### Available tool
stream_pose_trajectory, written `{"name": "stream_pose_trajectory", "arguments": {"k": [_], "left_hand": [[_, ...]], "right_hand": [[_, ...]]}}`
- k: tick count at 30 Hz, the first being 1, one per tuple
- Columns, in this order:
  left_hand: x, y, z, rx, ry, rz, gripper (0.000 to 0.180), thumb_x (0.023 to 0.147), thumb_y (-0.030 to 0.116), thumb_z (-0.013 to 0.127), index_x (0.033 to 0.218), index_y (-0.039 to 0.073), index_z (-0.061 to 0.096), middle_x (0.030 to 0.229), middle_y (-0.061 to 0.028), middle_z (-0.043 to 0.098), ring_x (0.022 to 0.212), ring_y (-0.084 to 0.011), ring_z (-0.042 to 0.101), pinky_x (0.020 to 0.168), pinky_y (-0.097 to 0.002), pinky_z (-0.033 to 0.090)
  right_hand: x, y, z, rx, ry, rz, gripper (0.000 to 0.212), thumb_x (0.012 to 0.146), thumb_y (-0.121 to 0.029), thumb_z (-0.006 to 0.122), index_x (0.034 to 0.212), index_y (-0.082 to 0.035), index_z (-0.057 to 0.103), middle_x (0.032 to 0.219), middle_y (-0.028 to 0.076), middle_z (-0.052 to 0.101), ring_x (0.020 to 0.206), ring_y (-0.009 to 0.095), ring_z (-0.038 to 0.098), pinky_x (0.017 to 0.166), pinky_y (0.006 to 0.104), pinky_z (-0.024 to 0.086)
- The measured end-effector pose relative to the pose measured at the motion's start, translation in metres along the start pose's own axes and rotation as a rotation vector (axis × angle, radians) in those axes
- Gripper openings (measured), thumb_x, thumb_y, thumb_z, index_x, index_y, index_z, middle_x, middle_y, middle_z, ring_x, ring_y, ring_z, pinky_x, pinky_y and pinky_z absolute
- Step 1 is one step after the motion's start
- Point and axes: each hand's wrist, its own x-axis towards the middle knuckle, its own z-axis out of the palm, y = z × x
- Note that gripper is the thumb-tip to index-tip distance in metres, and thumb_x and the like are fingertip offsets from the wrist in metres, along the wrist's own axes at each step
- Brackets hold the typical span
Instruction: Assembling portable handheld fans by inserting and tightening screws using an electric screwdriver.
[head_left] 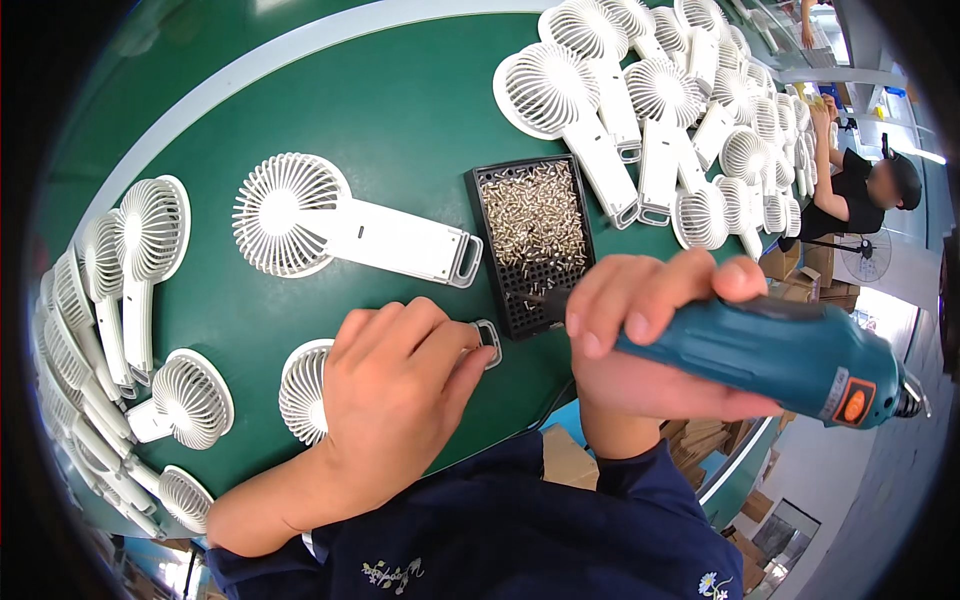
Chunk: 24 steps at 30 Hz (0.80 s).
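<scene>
My right hand is wrapped around a teal electric screwdriver. Its dark tip reaches the near part of a black screw tray, over the holes and a few loose screws. Many small metal screws fill the tray's far part. My left hand grips a white handheld fan lying on the table; its round grille shows left of the hand and its handle loop to the right, while the fingers hide the handle. Just beyond lies another white fan, handle toward the tray.
Many white fans are heaped at the far right. More fans line the left side of the green table. A person in black works farther off to the right, near cardboard boxes and a standing fan.
</scene>
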Motion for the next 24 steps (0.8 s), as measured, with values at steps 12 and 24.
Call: {"name": "stream_pose_trajectory", "arguments": {"k": [12,24], "left_hand": [[-0.001,-0.007,-0.002,-0.154,-0.025,0.133,0.018,0.068,0.008,0.077,0.082,0.007,0.067,0.073,-0.0003,0.053,0.066,-0.0187,0.053,0.068,-0.0312,0.038],[-0.002,-0.005,-0.004,-0.102,-0.19,0.169,0.023,0.061,0.01,0.078,0.08,0.01,0.064,0.074,-0.0007,0.053,0.067,-0.019,0.056,0.071,-0.0324,0.042]], "right_hand": [[-0.005,-0.028,0.028,0.003,0.003,0.06,0.061,0.093,-0.061,0.043,0.122,-0.008,0.045,0.069,0.006,0.051,0.039,0.016,0.049,0.034,0.0304,0.044],[-0.021,-0.04,0.042,-0.102,-0.121,0.228,0.025,0.097,-0.032,0.05,0.106,-0.009,0.045,0.065,0.012,0.053,0.046,0.023,0.05,0.044,0.0349,0.043]]}}
